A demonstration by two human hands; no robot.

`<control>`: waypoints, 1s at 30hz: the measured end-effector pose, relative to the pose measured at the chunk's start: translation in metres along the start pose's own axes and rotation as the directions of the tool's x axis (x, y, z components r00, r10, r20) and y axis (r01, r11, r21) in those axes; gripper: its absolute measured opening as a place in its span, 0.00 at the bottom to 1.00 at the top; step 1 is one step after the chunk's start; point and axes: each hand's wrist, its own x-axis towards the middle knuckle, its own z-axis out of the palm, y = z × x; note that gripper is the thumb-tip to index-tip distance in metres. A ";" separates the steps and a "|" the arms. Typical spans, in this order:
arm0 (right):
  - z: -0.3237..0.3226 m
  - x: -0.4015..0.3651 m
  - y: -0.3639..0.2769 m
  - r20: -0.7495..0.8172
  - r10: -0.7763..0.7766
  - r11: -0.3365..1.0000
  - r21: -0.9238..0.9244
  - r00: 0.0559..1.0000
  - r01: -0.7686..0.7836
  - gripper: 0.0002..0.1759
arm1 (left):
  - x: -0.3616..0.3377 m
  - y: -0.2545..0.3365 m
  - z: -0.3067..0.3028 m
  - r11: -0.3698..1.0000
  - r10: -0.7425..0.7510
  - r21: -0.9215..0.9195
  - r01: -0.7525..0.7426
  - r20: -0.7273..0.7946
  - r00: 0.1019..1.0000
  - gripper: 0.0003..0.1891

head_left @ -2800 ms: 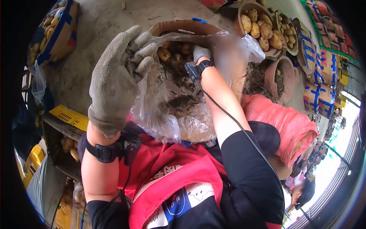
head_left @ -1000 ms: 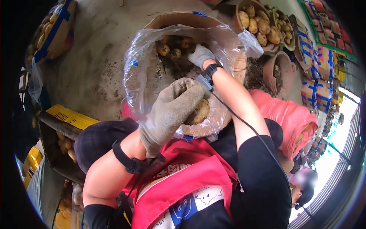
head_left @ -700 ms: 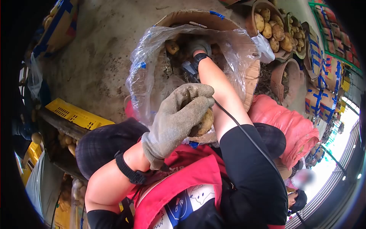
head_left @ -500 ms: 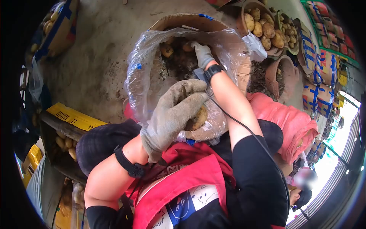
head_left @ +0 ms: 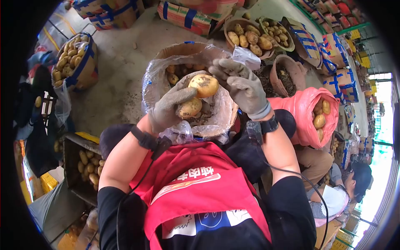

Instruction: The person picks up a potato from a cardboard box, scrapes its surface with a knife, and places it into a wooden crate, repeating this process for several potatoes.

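My gloved left hand point(head_left: 173, 104) is closed around two potatoes above the box. The upper potato point(head_left: 204, 85) is yellow with dark soil patches, and the lower potato point(head_left: 190, 108) sits beneath my thumb. Beside the upper potato, my gloved right hand point(head_left: 245, 88) has its fingers spread, with nothing visible in it. Below both hands stands a round cardboard box point(head_left: 171, 51) lined with clear plastic point(head_left: 151, 79). More potatoes point(head_left: 173, 77) lie inside it, partly hidden by my left hand.
A pink sack point(head_left: 302, 121) of potatoes stands at my right, with a person point(head_left: 339, 189) beyond it. Tubs of potatoes point(head_left: 254, 39) and a soil-filled tub point(head_left: 287, 77) are ahead right. A black crate point(head_left: 75, 166) and a taped potato basket point(head_left: 83, 73) are at left.
My right hand has come up out of the box to beside my left hand. The left hand now shows two potatoes instead of one. The view has shifted.
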 end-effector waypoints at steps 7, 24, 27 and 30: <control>0.020 -0.064 -0.004 -0.134 0.289 0.885 -0.339 0.948 -0.318 0.24 | -0.127 0.032 0.047 0.984 0.153 -0.079 -0.159 -0.068 0.986 0.37; 0.068 -0.024 0.038 -0.182 0.546 0.697 -0.443 0.818 -0.564 0.20 | -0.747 0.263 0.125 0.086 0.865 0.544 -0.835 -0.456 -0.208 0.40; 0.077 -0.029 0.037 -0.176 0.532 0.713 -0.435 0.828 -0.550 0.19 | -0.718 0.281 0.069 -0.030 0.841 0.680 -0.733 -0.379 -0.385 0.37; 0.074 -0.047 0.035 -0.211 0.530 0.689 -0.458 0.822 -0.562 0.19 | -0.613 0.241 0.013 0.105 0.889 0.579 -0.808 -0.419 -0.185 0.25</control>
